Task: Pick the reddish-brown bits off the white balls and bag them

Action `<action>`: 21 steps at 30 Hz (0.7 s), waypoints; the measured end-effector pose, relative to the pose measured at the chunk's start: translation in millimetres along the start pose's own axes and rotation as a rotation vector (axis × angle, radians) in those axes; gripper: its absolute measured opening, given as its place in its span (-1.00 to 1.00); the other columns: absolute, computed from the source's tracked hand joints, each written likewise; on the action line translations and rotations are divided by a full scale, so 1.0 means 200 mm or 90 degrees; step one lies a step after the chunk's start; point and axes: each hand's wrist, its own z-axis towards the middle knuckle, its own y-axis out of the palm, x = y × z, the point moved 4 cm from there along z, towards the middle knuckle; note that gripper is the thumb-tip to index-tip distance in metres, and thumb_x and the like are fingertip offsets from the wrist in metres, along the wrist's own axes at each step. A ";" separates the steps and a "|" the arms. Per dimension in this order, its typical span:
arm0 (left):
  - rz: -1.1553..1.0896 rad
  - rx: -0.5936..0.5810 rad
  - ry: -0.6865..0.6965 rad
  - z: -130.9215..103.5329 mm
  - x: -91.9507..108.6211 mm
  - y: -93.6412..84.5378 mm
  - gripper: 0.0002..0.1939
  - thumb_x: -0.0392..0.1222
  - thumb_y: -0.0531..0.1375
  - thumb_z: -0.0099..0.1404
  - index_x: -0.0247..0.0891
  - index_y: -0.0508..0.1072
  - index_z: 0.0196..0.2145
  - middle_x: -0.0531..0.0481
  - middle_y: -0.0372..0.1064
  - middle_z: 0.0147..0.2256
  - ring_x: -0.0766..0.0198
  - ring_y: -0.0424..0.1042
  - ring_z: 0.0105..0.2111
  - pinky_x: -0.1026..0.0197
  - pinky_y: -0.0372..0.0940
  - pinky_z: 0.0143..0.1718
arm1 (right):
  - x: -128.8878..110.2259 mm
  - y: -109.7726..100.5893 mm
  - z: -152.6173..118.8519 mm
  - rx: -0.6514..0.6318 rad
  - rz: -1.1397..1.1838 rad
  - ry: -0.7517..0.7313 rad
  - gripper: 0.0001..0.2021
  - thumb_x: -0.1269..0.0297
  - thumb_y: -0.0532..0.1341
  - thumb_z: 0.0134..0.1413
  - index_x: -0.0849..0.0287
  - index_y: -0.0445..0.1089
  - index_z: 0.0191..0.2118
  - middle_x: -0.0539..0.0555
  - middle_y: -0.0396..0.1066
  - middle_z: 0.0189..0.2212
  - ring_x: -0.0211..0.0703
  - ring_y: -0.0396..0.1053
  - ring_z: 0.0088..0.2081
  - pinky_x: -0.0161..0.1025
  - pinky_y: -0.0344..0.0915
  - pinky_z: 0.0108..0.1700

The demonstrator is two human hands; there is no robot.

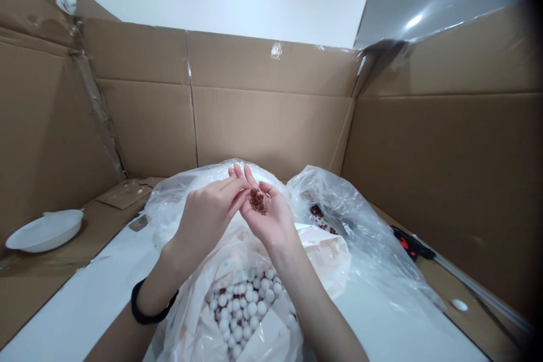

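Note:
Small reddish-brown pieces point(257, 202) lie heaped in the palm of my right hand point(275, 218), which is turned up with its fingers loosely extended. Beside the heap, my left hand point(214, 203) has its thumb and fingertips closed in a pinch; what lies between them is too small to make out. Below both hands, a white plastic bag point(195, 305) gapes around many white balls point(244, 311), with reddish-brown bits among them. More dark reddish pieces point(324, 219) show in a clear plastic bag point(360, 226) to the right.
Cardboard walls point(271, 119) enclose the white table point(102, 288) at the back and sides. A white dish point(46, 232) rests at the left. On the right are a black-and-red tool point(409, 243), a metal rod point(479, 288) and a small white round object point(459, 305).

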 end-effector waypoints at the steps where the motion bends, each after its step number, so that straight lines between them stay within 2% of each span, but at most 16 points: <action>1: -0.041 0.014 -0.014 0.00 0.00 -0.01 -0.80 -0.19 0.05 0.35 -0.18 0.47 -0.27 0.04 0.51 -0.32 0.27 0.42 -0.40 0.30 0.10 -0.47 | 0.00 -0.01 0.01 0.024 0.009 -0.009 -0.72 0.46 -0.09 0.17 0.27 0.33 -0.17 0.18 0.47 -0.24 -0.25 0.46 -0.19 -0.42 0.43 -0.35; 3: -0.138 0.047 -0.052 0.01 0.00 -0.04 -0.82 -0.18 0.07 0.34 -0.18 0.47 -0.27 0.06 0.51 -0.31 0.30 0.42 -0.39 0.32 0.15 -0.42 | -0.01 -0.03 0.02 0.050 0.013 -0.046 -0.76 0.48 -0.06 0.16 0.20 0.29 -0.42 0.03 0.39 -0.53 -0.35 0.41 -0.46 -0.48 0.36 -0.49; 5: -0.225 0.089 -0.103 0.01 -0.01 -0.07 -0.84 -0.16 0.11 0.32 -0.20 0.47 -0.31 0.08 0.48 -0.38 0.34 0.38 -0.44 0.34 0.16 -0.43 | -0.02 -0.03 0.04 0.014 -0.037 -0.070 -0.67 0.47 -0.07 0.19 0.15 0.12 -0.59 -0.11 0.13 -0.73 -0.43 0.13 -0.70 -0.53 0.16 -0.67; 7: -0.289 0.131 -0.155 0.01 -0.03 -0.10 -0.86 -0.15 0.14 0.29 -0.22 0.47 -0.35 0.10 0.43 -0.46 0.38 0.32 -0.50 0.35 0.15 -0.48 | -0.01 -0.01 0.05 -0.064 -0.150 -0.069 -0.62 0.38 -0.08 0.25 0.15 0.03 -0.63 -0.18 -0.07 -0.77 -0.44 -0.17 -0.76 -0.50 -0.15 -0.78; 9: -0.337 0.155 -0.188 0.01 -0.04 -0.12 -0.87 -0.16 0.15 0.28 -0.22 0.46 -0.36 0.11 0.39 -0.49 0.40 0.29 -0.51 0.36 0.13 -0.50 | -0.01 0.01 0.04 -0.133 -0.304 -0.106 -0.61 0.23 -0.06 0.28 0.15 0.06 -0.60 -0.20 -0.15 -0.76 -0.43 -0.32 -0.74 -0.44 -0.33 -0.76; 12: -0.359 0.170 -0.204 0.01 -0.05 -0.13 -0.88 -0.17 0.16 0.27 -0.23 0.46 -0.37 0.12 0.36 -0.50 0.40 0.29 -0.50 0.37 0.14 -0.48 | -0.04 0.05 0.00 -0.193 -0.594 -0.302 -0.60 0.03 0.03 0.21 0.16 0.12 -0.57 -0.18 -0.11 -0.73 -0.41 -0.24 -0.69 -0.40 -0.26 -0.69; 15: -0.343 0.164 -0.203 0.01 -0.05 -0.13 -0.88 -0.17 0.17 0.26 -0.23 0.47 -0.37 0.12 0.34 -0.52 0.40 0.27 -0.52 0.36 0.14 -0.48 | -0.04 0.08 -0.06 -0.212 -0.844 -0.505 -0.58 0.02 0.07 0.19 0.16 0.07 -0.59 -0.13 -0.03 -0.66 -0.37 -0.07 -0.59 -0.36 -0.10 -0.57; 18: -0.340 0.151 -0.197 0.01 -0.03 -0.11 -0.89 -0.19 0.16 0.26 -0.23 0.46 -0.38 0.12 0.35 -0.52 0.42 0.26 -0.52 0.37 0.13 -0.50 | -0.02 0.09 -0.09 -0.214 -0.938 -0.568 -0.63 0.09 0.04 0.23 0.15 0.08 -0.55 -0.12 -0.01 -0.62 -0.34 -0.04 -0.55 -0.32 -0.06 -0.50; 21: -0.423 0.132 -0.201 0.01 -0.02 -0.09 -0.89 -0.22 0.17 0.25 -0.24 0.46 -0.42 0.14 0.29 -0.56 0.45 0.22 -0.55 0.41 0.10 -0.55 | -0.02 0.09 -0.10 -0.201 -0.950 -0.613 -0.66 0.15 -0.03 0.27 0.15 0.13 -0.52 -0.10 0.04 -0.62 -0.33 0.00 -0.55 -0.31 -0.04 -0.48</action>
